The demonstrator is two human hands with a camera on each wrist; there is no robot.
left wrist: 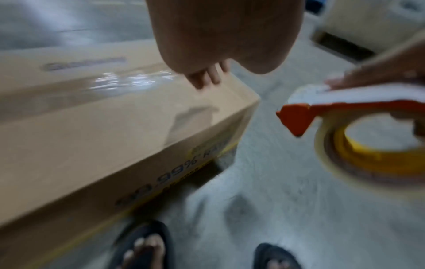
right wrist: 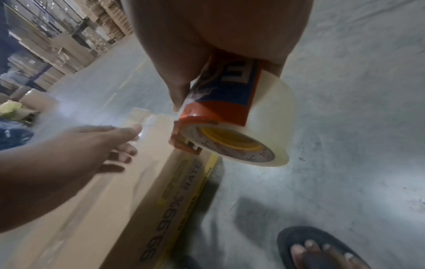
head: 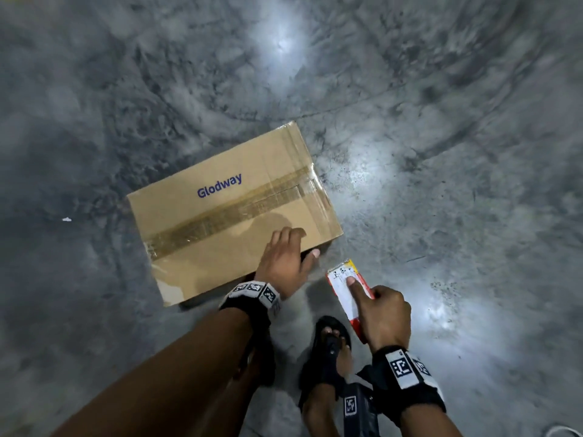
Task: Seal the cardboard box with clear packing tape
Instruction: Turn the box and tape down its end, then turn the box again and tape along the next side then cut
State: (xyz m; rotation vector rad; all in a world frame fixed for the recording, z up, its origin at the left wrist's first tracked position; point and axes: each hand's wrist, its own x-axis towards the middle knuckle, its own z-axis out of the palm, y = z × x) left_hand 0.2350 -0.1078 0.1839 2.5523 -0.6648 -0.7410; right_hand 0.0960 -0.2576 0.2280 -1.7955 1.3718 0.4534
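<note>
A flat cardboard box (head: 220, 197) printed "Glodway" lies on the concrete floor, its flaps down and a strip of clear tape (head: 227, 212) running along its centre seam. My left hand (head: 285, 258) lies flat with straight fingers on the box's near right corner (left wrist: 128, 131). My right hand (head: 383, 313) grips an orange tape dispenser (head: 347, 288) holding a roll of clear packing tape (right wrist: 260, 138), index finger pressed on its top. The dispenser hangs just right of the box, off its surface (right wrist: 147, 182).
Grey concrete floor (head: 441, 152) stretches all round the box. My sandalled feet (head: 328, 351) stand just behind the box and below the dispenser. Stacks of cardboard boxes (right wrist: 57, 40) fill the far background in the right wrist view.
</note>
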